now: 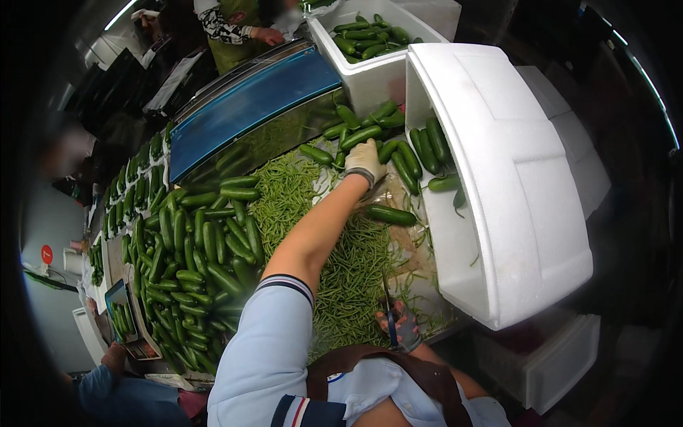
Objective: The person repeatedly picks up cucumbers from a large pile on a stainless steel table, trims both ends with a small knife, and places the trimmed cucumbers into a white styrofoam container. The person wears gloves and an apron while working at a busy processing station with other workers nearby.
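Observation:
My left hand [366, 162], in a white glove, reaches to the back of the table and closes on a green cucumber [361, 137]; its fingertips are partly hidden. More cucumbers [406, 156] lie around it, spilling from a white foam box [498, 164] tipped on its side. One cucumber [390, 215] rests apart, nearer me, at the edge of the green beans [352, 267]. Close to my body, my right hand [405, 326], in a grey and pink glove, is wrapped round dark-handled scissors [390, 324], whose blades point away from me.
A large cucumber pile [192, 263] covers the left side, with wrapped packs [139, 185] beyond. A blue-topped ledge [256, 103] runs along the back. Another foam box [377, 75] holds cucumbers. A co-worker's hand [267, 35] is behind; another person [107, 381] stands lower left.

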